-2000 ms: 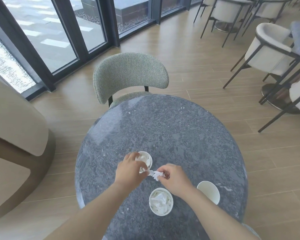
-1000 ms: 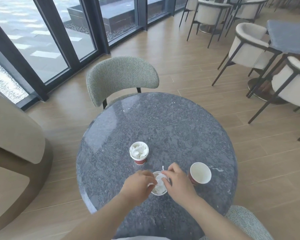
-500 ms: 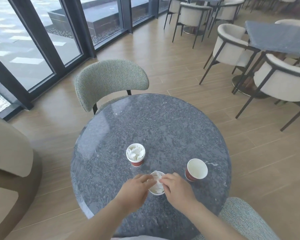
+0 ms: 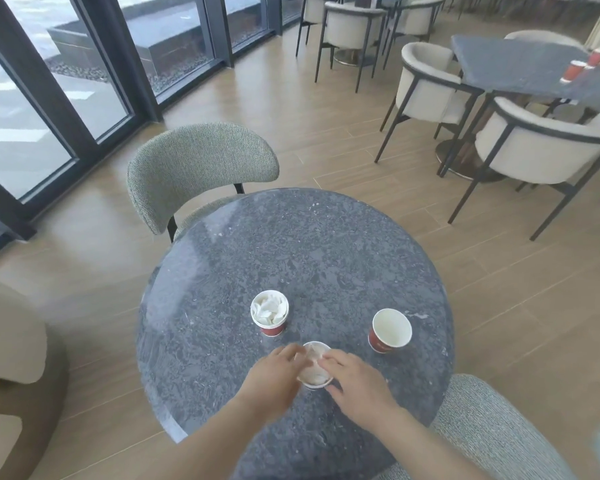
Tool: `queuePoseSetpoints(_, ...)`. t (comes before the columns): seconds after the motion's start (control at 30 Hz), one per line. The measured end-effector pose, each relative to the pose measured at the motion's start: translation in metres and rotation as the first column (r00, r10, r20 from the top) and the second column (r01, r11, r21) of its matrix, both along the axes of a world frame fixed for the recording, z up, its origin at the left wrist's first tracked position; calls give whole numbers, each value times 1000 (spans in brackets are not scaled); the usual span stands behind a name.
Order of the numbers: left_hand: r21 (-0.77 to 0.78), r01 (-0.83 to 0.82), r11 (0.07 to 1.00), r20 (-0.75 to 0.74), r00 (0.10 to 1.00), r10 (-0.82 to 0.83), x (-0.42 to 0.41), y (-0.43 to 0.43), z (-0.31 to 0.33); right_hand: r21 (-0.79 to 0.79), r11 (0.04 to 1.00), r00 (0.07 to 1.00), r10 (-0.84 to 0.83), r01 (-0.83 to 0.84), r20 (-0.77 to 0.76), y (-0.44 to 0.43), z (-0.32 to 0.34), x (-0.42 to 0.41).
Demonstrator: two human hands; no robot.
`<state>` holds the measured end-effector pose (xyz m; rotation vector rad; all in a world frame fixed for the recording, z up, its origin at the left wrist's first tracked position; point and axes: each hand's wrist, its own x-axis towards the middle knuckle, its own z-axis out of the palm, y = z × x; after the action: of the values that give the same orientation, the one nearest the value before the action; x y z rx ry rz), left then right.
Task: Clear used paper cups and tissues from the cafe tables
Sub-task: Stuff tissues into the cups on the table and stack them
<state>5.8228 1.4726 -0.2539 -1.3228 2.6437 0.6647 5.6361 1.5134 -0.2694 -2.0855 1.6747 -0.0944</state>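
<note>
Three paper cups stand on the round grey tabletop [image 4: 291, 244], all in the lower middle of the frame. The near cup [image 4: 316, 384] sits lowest, between the hands, with crumpled tissue [image 4: 311, 365] inside. Above and to its left is the stuffed cup [image 4: 269, 315], full of tissue. The empty cup [image 4: 391, 330] stands apart to the right.

The left hand [image 4: 274, 372] curves against the near cup's left wall, fingers loosely bent round it as if steadying it. The right hand [image 4: 355, 379] reaches over the rim from the right with bent fingers, tips at the tissue. The blur hides whether they pinch it or press it down.

These cups look very light and thin-walled, so they will probably tip or skid on the glossy stone at a sideways nudge and buckle under a hard squeeze. The best hold is likely round the wall just under the rolled rim, where paper is stiffest. The tissue is soft and springy and may lift back out unless packed below the rim. The empty cup could probably nest over another, if the tissue is pushed low enough.
</note>
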Motion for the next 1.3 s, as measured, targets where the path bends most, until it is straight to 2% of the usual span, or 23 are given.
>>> queuePoseSetpoints(0.27, 16, -76, 997, -68, 995, 77, -4, -12, 8, -103, 989, 992, -103, 110, 72, -11, 10, 0)
queuePoseSetpoints(0.37, -2, -136, 991, -183, 974, 133, -11, -22, 16, -187, 972, 981, -117, 145, 153, -17, 22, -6)
queuePoseSetpoints(0.43, -37, -176, 984, -309, 938, 156, -18, -28, 24, -265, 947, 973, -133, 180, 188, -20, 34, -12)
queuePoseSetpoints(0.53, -69, -192, 979, -479, 867, 136, -35, -38, 38, -375, 886, 953, -196, 273, 231, -24, 51, -28)
queuePoseSetpoints(0.6, -90, -160, 983, -521, 849, 90, -49, -43, 47, -406, 855, 941, -240, 322, 239, -26, 61, -42)
queuePoseSetpoints(0.8, -125, -55, 991, -550, 835, -23, -91, -50, 62, -402, 818, 909, -342, 412, 237, -17, 79, -83)
queuePoseSetpoints(1.0, -104, 22, 994, -547, 834, -76, -115, -45, 54, -438, 813, 923, -344, 384, 170, 0, 76, -107)
queuePoseSetpoints(1.2, -12, 85, 996, -342, 936, -85, -111, -43, 31, -319, 878, 934, -335, 358, 125, 2, 46, -115)
queuePoseSetpoints(1.3, 42, 57, 998, -263, 964, -44, -97, -45, 22, -221, 921, 946, -302, 321, 113, -8, 28, -113)
